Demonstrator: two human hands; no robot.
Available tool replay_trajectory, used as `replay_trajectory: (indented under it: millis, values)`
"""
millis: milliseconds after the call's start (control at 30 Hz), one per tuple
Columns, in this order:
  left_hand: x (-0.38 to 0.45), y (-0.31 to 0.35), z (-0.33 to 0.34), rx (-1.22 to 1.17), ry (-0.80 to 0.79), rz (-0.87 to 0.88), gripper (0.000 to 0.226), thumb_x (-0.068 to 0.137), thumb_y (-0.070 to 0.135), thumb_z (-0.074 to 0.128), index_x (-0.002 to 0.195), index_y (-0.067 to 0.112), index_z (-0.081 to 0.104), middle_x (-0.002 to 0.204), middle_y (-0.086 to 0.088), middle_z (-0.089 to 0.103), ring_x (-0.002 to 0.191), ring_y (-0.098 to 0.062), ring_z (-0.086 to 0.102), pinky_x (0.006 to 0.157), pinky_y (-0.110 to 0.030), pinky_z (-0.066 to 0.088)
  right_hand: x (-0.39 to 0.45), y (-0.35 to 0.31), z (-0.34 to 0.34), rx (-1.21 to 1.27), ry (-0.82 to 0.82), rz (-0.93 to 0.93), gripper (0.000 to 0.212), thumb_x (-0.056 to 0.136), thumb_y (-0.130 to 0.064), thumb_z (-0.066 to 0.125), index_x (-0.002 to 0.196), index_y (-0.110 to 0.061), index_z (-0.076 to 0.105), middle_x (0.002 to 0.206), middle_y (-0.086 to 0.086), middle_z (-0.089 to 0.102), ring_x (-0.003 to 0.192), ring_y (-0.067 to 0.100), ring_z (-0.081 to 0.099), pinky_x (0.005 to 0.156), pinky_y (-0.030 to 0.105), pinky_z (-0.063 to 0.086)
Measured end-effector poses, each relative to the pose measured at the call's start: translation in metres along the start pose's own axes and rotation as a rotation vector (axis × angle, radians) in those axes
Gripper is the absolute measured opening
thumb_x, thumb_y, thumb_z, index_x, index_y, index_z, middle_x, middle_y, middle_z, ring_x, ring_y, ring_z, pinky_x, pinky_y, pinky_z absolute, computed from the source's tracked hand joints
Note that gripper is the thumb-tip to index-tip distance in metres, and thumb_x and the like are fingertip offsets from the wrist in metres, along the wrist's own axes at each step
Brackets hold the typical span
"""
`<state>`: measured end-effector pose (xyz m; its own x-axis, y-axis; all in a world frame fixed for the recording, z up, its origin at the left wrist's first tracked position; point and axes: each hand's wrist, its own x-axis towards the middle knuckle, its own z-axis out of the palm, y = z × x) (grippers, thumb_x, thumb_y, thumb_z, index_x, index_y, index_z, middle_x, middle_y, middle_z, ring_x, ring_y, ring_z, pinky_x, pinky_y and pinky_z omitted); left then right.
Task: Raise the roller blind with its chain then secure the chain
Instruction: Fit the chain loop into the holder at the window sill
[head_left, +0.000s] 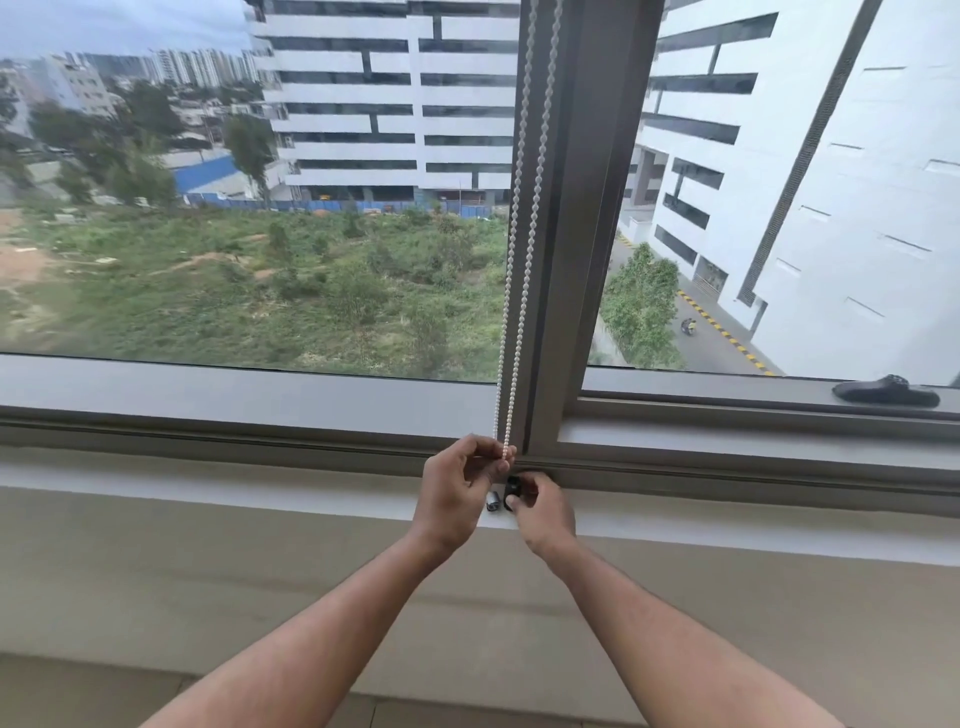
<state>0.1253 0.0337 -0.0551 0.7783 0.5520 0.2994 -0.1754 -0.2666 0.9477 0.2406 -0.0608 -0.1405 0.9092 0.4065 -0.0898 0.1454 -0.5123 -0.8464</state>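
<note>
Our left hand (457, 483) pinching the white bead chain (524, 244) at its lower end beside the window frame's upright (576, 234), our right hand (540, 506) gripping the small black chain holder (513, 488) at the sill's (208, 475) front edge

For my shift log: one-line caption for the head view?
Left hand pinches the white bead chain while right hand grips a black clip at the sill.

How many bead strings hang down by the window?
2. The left strand and right strand hang side by side along the window post, both ending in the left hand.
</note>
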Motion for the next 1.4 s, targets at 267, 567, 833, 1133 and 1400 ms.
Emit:
replay_trajectory:
  millis: [267, 567, 833, 1133, 1400]
  values:
    - [-0.001, 0.001, -0.001, 0.101, 0.044, 0.046, 0.016, 0.09, -0.003, 0.072, 0.095, 0.011, 0.069, 0.095, -0.01, 0.076, 0.091, -0.021, 0.075, 0.091, -0.038, 0.061, -0.019, -0.005, -0.014, 0.141, 0.064, -0.077, 0.021, 0.09, -0.009, 0.073, 0.1, -0.025, 0.063, 0.096, -0.01, 0.071, 0.097, 0.013, 0.069, 0.09, 0.027, 0.052]
    - [-0.008, 0.005, 0.005, 0.007, 0.078, -0.017, 0.014, 0.091, -0.001, 0.071, 0.096, 0.012, 0.07, 0.094, -0.007, 0.075, 0.089, -0.019, 0.073, 0.091, -0.042, 0.061, -0.052, -0.025, -0.038, 0.212, 0.038, -0.241, 0.021, 0.092, -0.008, 0.071, 0.108, -0.02, 0.064, 0.094, -0.015, 0.071, 0.086, -0.014, 0.066, 0.074, 0.003, 0.047]
    - [-0.013, 0.012, 0.017, -0.341, 0.127, -0.175, 0.009, 0.095, -0.003, 0.065, 0.096, 0.005, 0.066, 0.086, -0.009, 0.073, 0.088, -0.025, 0.073, 0.093, -0.046, 0.06, -0.077, -0.025, -0.048, 0.296, 0.017, -0.268, 0.023, 0.091, -0.01, 0.072, 0.112, -0.019, 0.068, 0.097, -0.002, 0.078, 0.09, 0.012, 0.074, 0.082, 0.038, 0.063]
    - [-0.023, 0.006, 0.026, -0.301, 0.098, -0.165, 0.01, 0.093, 0.001, 0.069, 0.097, 0.01, 0.07, 0.084, -0.005, 0.076, 0.083, -0.016, 0.073, 0.082, -0.027, 0.059, -0.087, -0.019, -0.046, 0.326, 0.049, -0.222, 0.027, 0.082, -0.022, 0.083, 0.101, -0.027, 0.065, 0.094, -0.006, 0.077, 0.092, 0.009, 0.072, 0.079, 0.046, 0.062]
    - [-0.025, 0.01, 0.022, -0.262, 0.098, -0.153, 0.01, 0.091, -0.001, 0.071, 0.096, 0.008, 0.07, 0.085, 0.003, 0.078, 0.081, -0.009, 0.071, 0.074, -0.02, 0.058, -0.086, -0.027, -0.051, 0.327, 0.088, -0.254, 0.033, 0.079, -0.029, 0.086, 0.1, -0.027, 0.061, 0.092, -0.005, 0.074, 0.09, 0.008, 0.071, 0.077, 0.048, 0.061]
